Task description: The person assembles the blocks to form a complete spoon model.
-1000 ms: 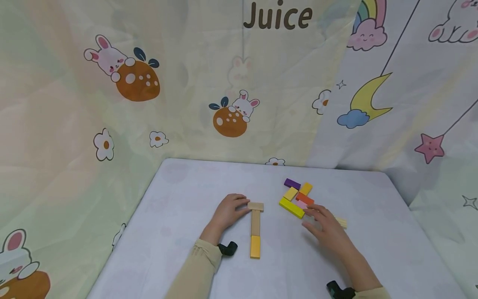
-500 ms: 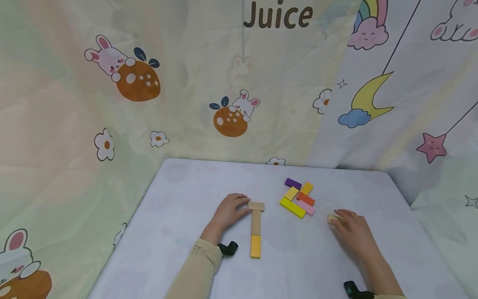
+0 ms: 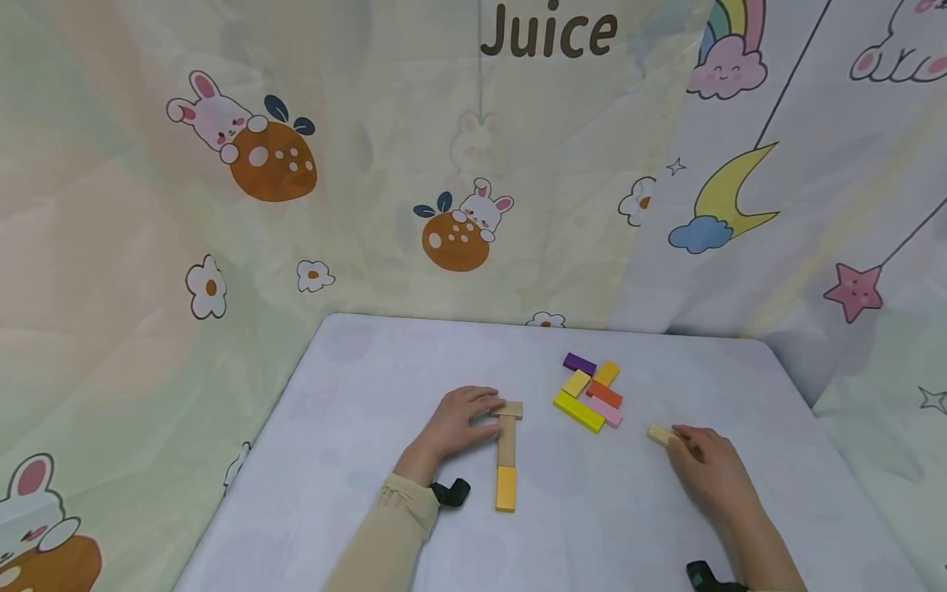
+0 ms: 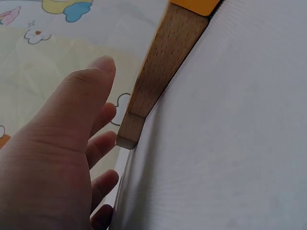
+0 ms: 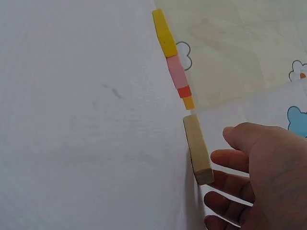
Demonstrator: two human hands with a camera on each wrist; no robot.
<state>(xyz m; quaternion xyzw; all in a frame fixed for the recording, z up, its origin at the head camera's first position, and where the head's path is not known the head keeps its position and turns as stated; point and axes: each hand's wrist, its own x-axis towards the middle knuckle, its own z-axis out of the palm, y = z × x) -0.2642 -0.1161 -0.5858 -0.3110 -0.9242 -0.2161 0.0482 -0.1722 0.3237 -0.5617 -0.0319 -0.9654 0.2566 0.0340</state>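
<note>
My left hand (image 3: pixel 457 423) has its fingers spread loosely beside the natural wood block (image 3: pixel 510 409) that forms a crossbar. Below it, a second wood block (image 3: pixel 506 441) and an orange-yellow block (image 3: pixel 505 489) make a straight stem. Seen from the left wrist, the fingertips are right at the crossbar's end, the thumb apart from it. At the right, my right hand (image 3: pixel 713 469) reaches over one end of a pale wood block (image 3: pixel 660 435) lying on the table. In the right wrist view a fingertip meets the end of that pale block (image 5: pixel 197 148), while the thumb stays apart.
Between the hands and farther back lies a cluster of purple (image 3: pixel 579 363), orange-yellow (image 3: pixel 607 374), pale yellow (image 3: pixel 576 383), red-orange (image 3: pixel 604 393), pink (image 3: pixel 605 409) and bright yellow blocks (image 3: pixel 579 411). A printed cloth backdrop (image 3: pixel 370 164) rises behind the white table (image 3: pixel 414 353).
My right hand has moved right, away from the colored cluster, to the pale wood block, uncovering the pink block. My left hand has shifted slightly right over the crossbar's end.
</note>
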